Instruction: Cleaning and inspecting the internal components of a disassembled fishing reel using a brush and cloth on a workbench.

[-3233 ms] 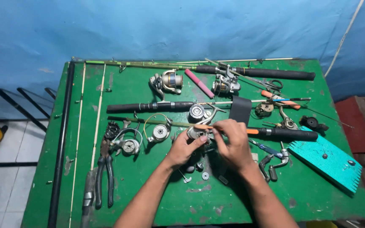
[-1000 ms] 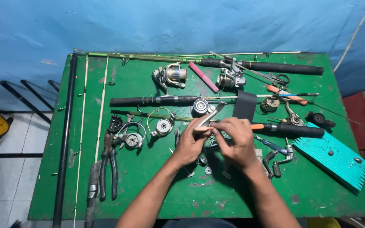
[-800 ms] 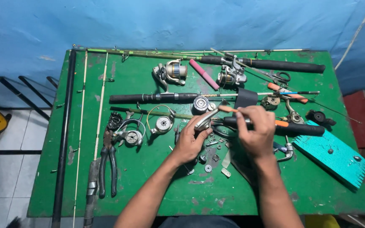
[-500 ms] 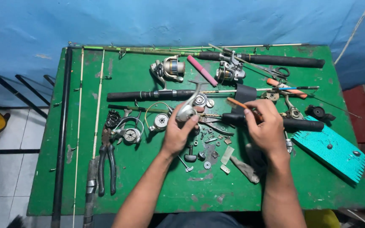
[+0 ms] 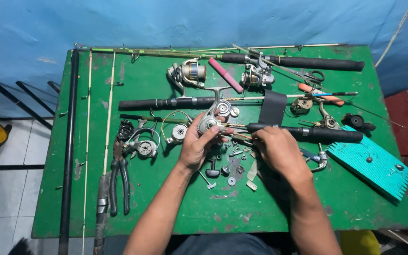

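Left hand (image 5: 198,144): fingers closed round a silver reel (image 5: 208,123) — held just above the green table (image 5: 166,208), mid-table.
Right hand (image 5: 276,150): curled, knuckles up — whether it grips anything, cannot tell.
Between hands: small loose parts (image 5: 230,163).
Left of reel: pliers (image 5: 119,177).

My right hand (image 5: 276,150) hides whatever it grips; small parts (image 5: 232,166) under my fingers are too tiny to tell.
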